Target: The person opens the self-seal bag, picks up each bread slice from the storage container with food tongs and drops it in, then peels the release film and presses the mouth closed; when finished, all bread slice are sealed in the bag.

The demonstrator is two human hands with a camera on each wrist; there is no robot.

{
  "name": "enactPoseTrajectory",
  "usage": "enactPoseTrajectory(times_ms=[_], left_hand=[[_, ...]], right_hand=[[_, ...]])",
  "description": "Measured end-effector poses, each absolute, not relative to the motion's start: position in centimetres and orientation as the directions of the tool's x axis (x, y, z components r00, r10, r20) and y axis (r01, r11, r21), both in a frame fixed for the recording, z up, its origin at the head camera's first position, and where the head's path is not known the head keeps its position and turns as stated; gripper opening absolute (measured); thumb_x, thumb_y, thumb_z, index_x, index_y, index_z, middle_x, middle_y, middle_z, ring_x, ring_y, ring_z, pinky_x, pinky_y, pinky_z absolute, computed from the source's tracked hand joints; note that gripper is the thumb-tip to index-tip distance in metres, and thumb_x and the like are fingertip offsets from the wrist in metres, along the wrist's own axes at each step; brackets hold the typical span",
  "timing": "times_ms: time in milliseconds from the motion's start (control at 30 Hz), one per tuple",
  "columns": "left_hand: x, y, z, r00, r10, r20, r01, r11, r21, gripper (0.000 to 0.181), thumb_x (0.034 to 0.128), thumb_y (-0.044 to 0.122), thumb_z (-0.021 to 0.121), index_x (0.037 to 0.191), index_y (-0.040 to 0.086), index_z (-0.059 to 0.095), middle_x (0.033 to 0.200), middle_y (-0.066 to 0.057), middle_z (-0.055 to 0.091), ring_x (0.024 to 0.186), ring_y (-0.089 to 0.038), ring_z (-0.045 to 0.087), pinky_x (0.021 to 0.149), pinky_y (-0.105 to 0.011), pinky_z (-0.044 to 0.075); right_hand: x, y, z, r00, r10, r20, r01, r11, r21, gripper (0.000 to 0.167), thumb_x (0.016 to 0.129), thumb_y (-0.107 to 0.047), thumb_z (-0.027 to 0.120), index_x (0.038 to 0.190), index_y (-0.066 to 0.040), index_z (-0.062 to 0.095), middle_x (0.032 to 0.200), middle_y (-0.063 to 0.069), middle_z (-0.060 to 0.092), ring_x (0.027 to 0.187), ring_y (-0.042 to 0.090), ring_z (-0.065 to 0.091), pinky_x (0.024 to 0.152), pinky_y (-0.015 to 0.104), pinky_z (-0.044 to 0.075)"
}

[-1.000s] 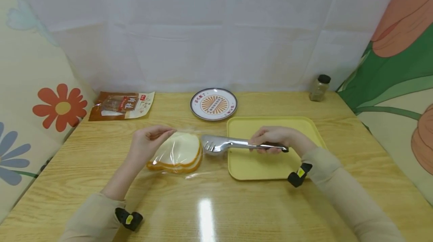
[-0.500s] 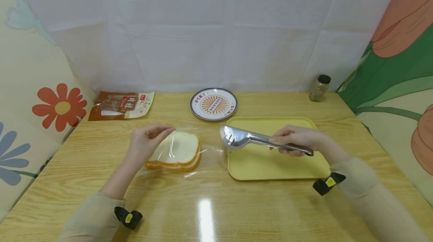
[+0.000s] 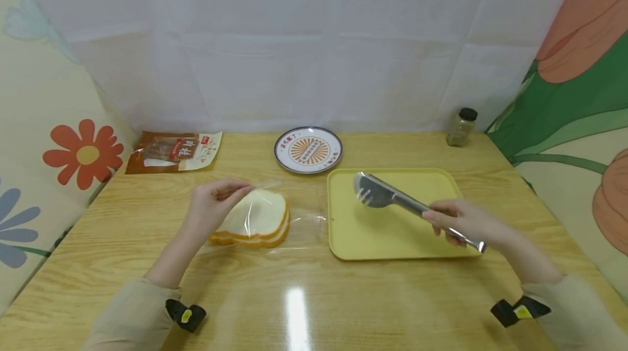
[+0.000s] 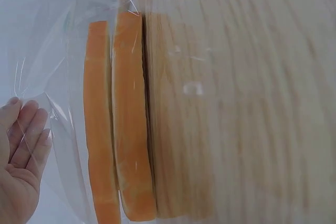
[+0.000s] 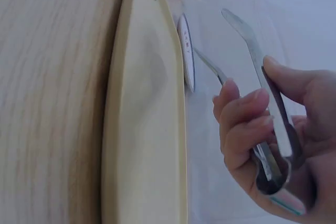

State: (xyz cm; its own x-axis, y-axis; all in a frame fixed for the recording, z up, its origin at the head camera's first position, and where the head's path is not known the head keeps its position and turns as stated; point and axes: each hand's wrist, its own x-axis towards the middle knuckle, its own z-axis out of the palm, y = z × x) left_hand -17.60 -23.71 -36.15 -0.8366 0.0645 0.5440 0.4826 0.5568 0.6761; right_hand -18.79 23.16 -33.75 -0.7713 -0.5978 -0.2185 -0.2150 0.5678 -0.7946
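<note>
Steel tongs (image 3: 407,202), empty in the right hand's (image 3: 458,223) grip, have moved from beside the bread (image 3: 265,217) to over the yellow tray (image 3: 353,239); bread handling appears paused. Left hand (image 3: 216,201) pinches the clear bag (image 3: 305,227) around the bread, just beside it.

Right hand (image 3: 458,223) slid rightward: a second ago over the middle of the tray (image 3: 363,242), now over its right edge. Tongs (image 3: 411,204) went along: head was past the tray's left edge, just beside the bread (image 3: 275,198), now over the tray, inside its far left corner. Tongs nearly level across before, now slanted, handle end by the near right corner. Bag's (image 3: 308,225) right end, partly covered by the tongs earlier, now uncovered.
</note>
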Motion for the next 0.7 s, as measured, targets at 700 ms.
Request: enactPoseTrajectory(times_ms=[700], left_hand=[[-17.7,-23.7,-36.5,-0.884,0.136,0.447,0.440,0.564,0.699,0.010,0.0846,0.004,0.068,0.092,0.000,0.073,0.090,-0.018,0.072,0.077,0.014,0.059,0.067,-0.009,0.054]], right_hand=[[-15.7,29.5,-34.5,-0.922,-0.349,-0.165,-0.097,0.625,-0.775,0.039,0.102,-0.028,0.040,0.118,0.007,0.046,0.076,0.009,0.054,0.046,0.009,0.044,0.039,0.030,0.043]])
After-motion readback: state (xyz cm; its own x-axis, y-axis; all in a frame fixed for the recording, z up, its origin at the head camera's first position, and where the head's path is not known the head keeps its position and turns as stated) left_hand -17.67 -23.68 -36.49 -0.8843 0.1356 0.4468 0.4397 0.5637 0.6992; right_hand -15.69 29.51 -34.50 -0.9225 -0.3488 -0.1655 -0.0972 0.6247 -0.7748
